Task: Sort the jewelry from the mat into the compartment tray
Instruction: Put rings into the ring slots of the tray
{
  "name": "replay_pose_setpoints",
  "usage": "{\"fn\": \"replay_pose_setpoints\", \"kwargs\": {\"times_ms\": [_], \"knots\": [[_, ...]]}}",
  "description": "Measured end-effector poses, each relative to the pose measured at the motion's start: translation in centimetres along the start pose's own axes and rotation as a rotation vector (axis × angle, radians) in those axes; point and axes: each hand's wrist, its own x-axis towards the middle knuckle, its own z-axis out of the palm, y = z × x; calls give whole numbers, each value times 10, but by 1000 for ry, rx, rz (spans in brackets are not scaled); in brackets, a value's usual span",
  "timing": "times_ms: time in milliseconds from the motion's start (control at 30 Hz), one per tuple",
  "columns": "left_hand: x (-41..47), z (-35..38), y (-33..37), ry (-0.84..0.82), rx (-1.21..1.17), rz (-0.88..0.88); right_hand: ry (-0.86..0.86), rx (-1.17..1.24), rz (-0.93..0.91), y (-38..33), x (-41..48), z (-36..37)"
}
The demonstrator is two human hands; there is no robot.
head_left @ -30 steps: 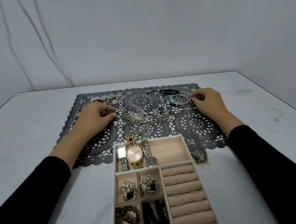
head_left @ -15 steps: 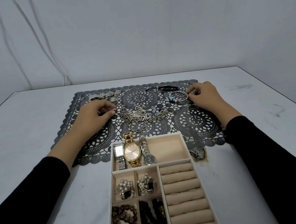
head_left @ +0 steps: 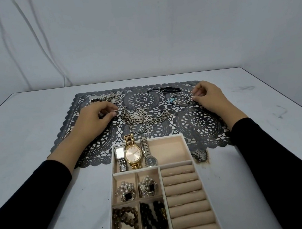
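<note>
A dark lace mat (head_left: 197,123) lies on the white table, and the beige compartment tray (head_left: 170,148) stands just in front of it. On the mat, my left hand (head_left: 91,122) has curled fingers whose tips sit at the left end of a silver chain necklace (head_left: 141,117). What lies between those fingers is hidden. At the mat's right, my right hand (head_left: 208,97) pinches the right edge of a silver bangle with blue beads (head_left: 180,100). More silver pieces (head_left: 105,98) and a black band (head_left: 168,89) lie along the mat's far edge.
The tray's top compartment holds three watches (head_left: 133,155). Pearl brooches (head_left: 125,191) and bead bracelets (head_left: 153,217) fill the small cells, and ring rolls (head_left: 186,198) line its right side. A dark stain (head_left: 200,155) marks the table beside the tray.
My right hand has shifted slightly left and closed its fingertips on the bangle's edge. My left hand stays curled at the chain's end.
</note>
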Motion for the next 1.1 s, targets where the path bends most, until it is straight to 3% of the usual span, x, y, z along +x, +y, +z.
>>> {"fn": "replay_pose_setpoints", "kwargs": {"times_ms": [367, 800, 1100], "knots": [[-8, -4, 12, 41, -74, -11, 120, 401, 40, -7, -20, -7], [-42, -20, 35, 252, -398, -98, 24, 832, 87, -41, -73, -9], [-83, -40, 66, 307, -634, -140, -28, 868, -8, -68, -131, -22]]}}
